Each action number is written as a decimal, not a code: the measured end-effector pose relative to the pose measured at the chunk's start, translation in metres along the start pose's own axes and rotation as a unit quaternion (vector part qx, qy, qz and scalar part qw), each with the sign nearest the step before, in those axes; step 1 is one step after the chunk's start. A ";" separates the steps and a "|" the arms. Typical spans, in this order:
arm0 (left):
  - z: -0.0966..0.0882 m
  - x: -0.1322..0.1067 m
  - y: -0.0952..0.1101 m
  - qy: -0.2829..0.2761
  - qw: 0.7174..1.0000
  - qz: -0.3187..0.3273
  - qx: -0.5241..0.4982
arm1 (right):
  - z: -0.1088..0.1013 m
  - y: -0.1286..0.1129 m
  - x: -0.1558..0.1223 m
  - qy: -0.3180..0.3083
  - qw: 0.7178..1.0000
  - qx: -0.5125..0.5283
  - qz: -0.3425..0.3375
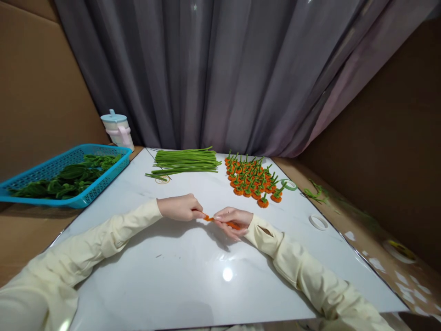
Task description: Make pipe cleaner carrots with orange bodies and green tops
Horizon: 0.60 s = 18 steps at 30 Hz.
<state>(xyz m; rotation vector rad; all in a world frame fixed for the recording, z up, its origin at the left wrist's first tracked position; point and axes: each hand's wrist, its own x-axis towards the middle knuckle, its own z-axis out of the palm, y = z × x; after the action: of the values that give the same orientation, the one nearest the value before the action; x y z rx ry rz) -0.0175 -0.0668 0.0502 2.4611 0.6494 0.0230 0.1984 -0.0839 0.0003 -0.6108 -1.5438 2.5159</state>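
Between my hands, over the middle of the white board, runs an orange pipe cleaner (233, 225). My left hand (182, 208) pinches its left end between thumb and fingers. Cupped around the other part, my right hand (234, 221) has the thumb pressed on it, and the orange strand shows across the palm. Beyond my right hand stand several small orange pumpkin shapes (253, 177) with upright green stems, grouped closely. A bundle of green pipe cleaners (186, 161) lies farther back, past my left hand.
A blue basket (81, 200) with fuzzy green leaves (69, 179) sits at left, a lidded cup (119, 131) behind it. To the right are green tape (288, 185), white tape (318, 222) and green scraps (314, 192). A rubber band (162, 180) lies by the bundle. A grey curtain (220, 78) hangs behind.
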 end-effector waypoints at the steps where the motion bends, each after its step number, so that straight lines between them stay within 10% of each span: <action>1: -0.001 -0.001 0.002 -0.017 1.000 0.006 -0.023 | 0.001 -0.001 -0.001 -0.015 1.000 -0.003 0.019; 10: -0.001 -0.001 -0.002 -0.135 0.943 -0.006 -0.303 | 0.004 0.002 -0.004 0.013 1.000 -0.012 0.000; 18: 0.018 0.010 -0.010 0.017 0.901 -0.069 -0.427 | -0.003 0.007 0.002 0.076 0.995 -0.005 -0.064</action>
<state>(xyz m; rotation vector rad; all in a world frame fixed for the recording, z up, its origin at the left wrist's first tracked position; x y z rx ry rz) -0.0104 -0.0649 0.0281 1.5652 0.6450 0.2436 0.1986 -0.0836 -0.0076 -0.6657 -1.4922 2.3133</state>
